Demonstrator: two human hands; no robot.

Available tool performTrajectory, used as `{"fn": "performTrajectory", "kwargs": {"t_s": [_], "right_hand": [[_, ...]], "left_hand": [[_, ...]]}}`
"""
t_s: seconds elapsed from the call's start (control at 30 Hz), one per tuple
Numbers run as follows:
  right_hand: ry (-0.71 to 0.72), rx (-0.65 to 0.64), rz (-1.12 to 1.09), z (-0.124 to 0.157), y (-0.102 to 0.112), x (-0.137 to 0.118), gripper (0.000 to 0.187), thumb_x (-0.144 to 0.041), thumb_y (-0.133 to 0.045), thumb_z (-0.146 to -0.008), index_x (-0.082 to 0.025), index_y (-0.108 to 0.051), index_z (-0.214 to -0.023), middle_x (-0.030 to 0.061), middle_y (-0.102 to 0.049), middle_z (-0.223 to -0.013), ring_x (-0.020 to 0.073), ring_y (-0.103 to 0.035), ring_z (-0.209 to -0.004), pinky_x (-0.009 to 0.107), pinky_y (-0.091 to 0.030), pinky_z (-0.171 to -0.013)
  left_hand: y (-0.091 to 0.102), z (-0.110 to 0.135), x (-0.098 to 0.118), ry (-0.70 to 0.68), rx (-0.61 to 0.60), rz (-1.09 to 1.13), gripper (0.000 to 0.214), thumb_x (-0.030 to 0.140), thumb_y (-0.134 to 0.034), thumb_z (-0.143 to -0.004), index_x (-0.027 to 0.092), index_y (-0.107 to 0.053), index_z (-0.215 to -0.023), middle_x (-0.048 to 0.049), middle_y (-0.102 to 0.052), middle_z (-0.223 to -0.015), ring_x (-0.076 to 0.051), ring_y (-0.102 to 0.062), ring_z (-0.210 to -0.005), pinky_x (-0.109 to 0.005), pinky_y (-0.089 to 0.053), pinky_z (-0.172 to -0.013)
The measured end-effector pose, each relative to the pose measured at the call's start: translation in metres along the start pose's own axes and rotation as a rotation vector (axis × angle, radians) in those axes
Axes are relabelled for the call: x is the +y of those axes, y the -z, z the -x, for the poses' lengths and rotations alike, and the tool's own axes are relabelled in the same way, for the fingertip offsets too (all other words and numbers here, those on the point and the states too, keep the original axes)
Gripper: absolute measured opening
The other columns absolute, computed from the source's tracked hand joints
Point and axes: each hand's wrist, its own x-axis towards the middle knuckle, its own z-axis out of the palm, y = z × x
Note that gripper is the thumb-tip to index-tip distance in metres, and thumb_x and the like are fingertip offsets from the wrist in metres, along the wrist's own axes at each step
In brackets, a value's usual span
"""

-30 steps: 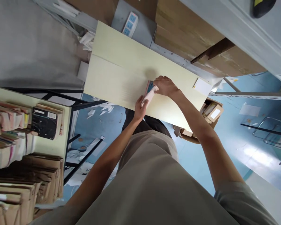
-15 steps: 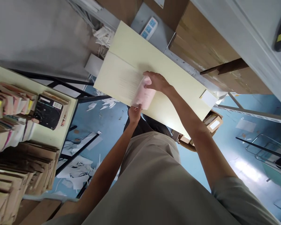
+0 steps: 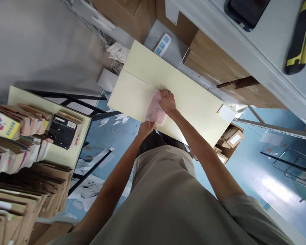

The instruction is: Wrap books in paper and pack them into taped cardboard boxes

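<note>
A pink packet [image 3: 155, 111] lies flat on the pale yellow table [image 3: 196, 105], close to its near edge. My right hand [image 3: 167, 101] presses down on the packet's far end with fingers laid flat. My left hand [image 3: 146, 128] pinches the packet's near corner at the table's edge. A white card [image 3: 226, 112] rests at the table's right end.
Brown cardboard boxes [image 3: 214, 58] stand behind the table, with a white power strip [image 3: 162, 44] beside them. A side table at left holds books [image 3: 20, 126] and stacked flat cardboard [image 3: 22, 194]. Paper scraps litter the blue floor [image 3: 104, 136]. A grey shelf at upper right carries a phone [image 3: 247, 12].
The packet has gone from held up on edge to lying flat on the table. My right hand has moved on top of it; my left hand has dropped to its near corner.
</note>
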Motion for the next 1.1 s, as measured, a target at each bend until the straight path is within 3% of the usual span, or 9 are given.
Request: {"fn": "performTrajectory", "kwargs": {"t_s": [0.13, 0.33, 0.43, 0.5, 0.63, 0.8, 0.93, 1.0, 1.1], "right_hand": [[0.066, 0.014, 0.051, 0.036, 0.001, -0.005, 0.061, -0.007, -0.056, -0.108, -0.017, -0.063, -0.168, 0.0236, -0.057, -0.179, 0.0397, -0.051, -0.169, 0.067, -0.043, -0.14], [0.159, -0.126, 0.162, 0.093, -0.001, -0.007, 0.038, -0.007, -0.053, -0.115, -0.008, -0.081, -0.141, 0.0287, -0.069, -0.165, 0.0386, -0.064, -0.158, 0.057, -0.056, -0.13], [0.171, -0.03, 0.157, 0.111, 0.012, -0.011, 0.034, -0.008, -0.063, -0.112, -0.009, -0.081, -0.141, 0.0274, -0.073, -0.161, 0.0374, -0.068, -0.153, 0.056, -0.058, -0.127], [0.165, 0.08, 0.147, 0.119, 0.032, -0.011, 0.034, -0.013, -0.067, -0.112, -0.01, -0.08, -0.143, 0.0272, -0.074, -0.16, 0.0376, -0.069, -0.152, 0.056, -0.058, -0.126], [0.129, 0.366, 0.149, 0.131, 0.101, -0.006, 0.035, -0.026, -0.057, -0.12, -0.011, -0.078, -0.144, 0.0268, -0.073, -0.161, 0.0383, -0.067, -0.153, 0.056, -0.058, -0.124], [0.043, 0.73, 0.192, 0.145, 0.22, 0.007, 0.036, -0.035, -0.053, -0.121, -0.017, -0.076, -0.142, 0.0242, -0.07, -0.161, 0.04, -0.069, -0.141, 0.061, -0.057, -0.119], [-0.011, 0.915, 0.236, 0.143, 0.305, 0.026, 0.04, -0.038, -0.048, -0.122, -0.022, -0.071, -0.151, 0.0195, -0.065, -0.166, 0.04, -0.064, -0.148, 0.066, -0.054, -0.124], [-0.039, 0.95, 0.259, 0.136, 0.337, 0.038, 0.042, -0.039, -0.045, -0.122, -0.024, -0.069, -0.152, 0.0176, -0.065, -0.164, 0.0393, -0.064, -0.147, 0.066, -0.054, -0.124], [-0.085, 0.911, 0.283, 0.12, 0.365, 0.057, 0.043, -0.039, -0.043, -0.122, -0.021, -0.069, -0.152, 0.0194, -0.067, -0.157, 0.04, -0.064, -0.144, 0.066, -0.053, -0.123]], "left_hand": [[0.027, -0.003, 0.021, 0.001, -0.085, -0.139, 0.038, 0.061, -0.072, -0.104, 0.026, -0.083, -0.093, -0.0164, -0.087, -0.094, -0.041, -0.085, -0.11, -0.048, -0.062, -0.107], [0.061, -0.014, 0.083, -0.094, -0.217, -0.448, 0.03, 0.031, -0.059, -0.114, 0.024, -0.083, -0.131, -0.0108, -0.088, -0.138, -0.031, -0.082, -0.133, -0.038, -0.059, -0.116], [0.073, -0.014, 0.123, -0.241, -0.259, -0.448, 0.03, 0.027, -0.062, -0.113, 0.023, -0.081, -0.136, -0.0106, -0.088, -0.138, -0.03, -0.083, -0.13, -0.037, -0.061, -0.114], [0.079, -0.013, 0.153, -0.367, -0.268, -0.417, 0.028, 0.027, -0.064, -0.113, 0.023, -0.082, -0.134, -0.0107, -0.088, -0.136, -0.03, -0.084, -0.128, -0.036, -0.063, -0.113], [0.086, -0.005, 0.225, -0.65, -0.211, -0.323, 0.028, 0.031, -0.059, -0.117, 0.021, -0.081, -0.131, -0.0128, -0.088, -0.134, -0.029, -0.084, -0.122, -0.037, -0.064, -0.11], [0.088, 0.013, 0.343, -1.066, -0.06, -0.149, 0.029, 0.035, -0.055, -0.12, 0.021, -0.077, -0.132, -0.0127, -0.084, -0.132, -0.026, -0.082, -0.115, -0.038, -0.065, -0.106], [0.084, 0.025, 0.428, -1.288, 0.02, -0.054, 0.028, 0.031, -0.056, -0.12, 0.023, -0.074, -0.139, -0.0115, -0.08, -0.136, -0.025, -0.079, -0.123, -0.039, -0.064, -0.113], [0.082, 0.029, 0.455, -1.343, 0.054, -0.042, 0.028, 0.027, -0.058, -0.118, 0.024, -0.073, -0.142, -0.0106, -0.078, -0.138, -0.025, -0.077, -0.128, -0.041, -0.063, -0.117], [0.079, 0.033, 0.474, -1.369, 0.085, -0.055, 0.029, 0.021, -0.059, -0.115, 0.024, -0.073, -0.14, -0.0103, -0.077, -0.139, -0.025, -0.077, -0.129, -0.042, -0.062, -0.119]]}}
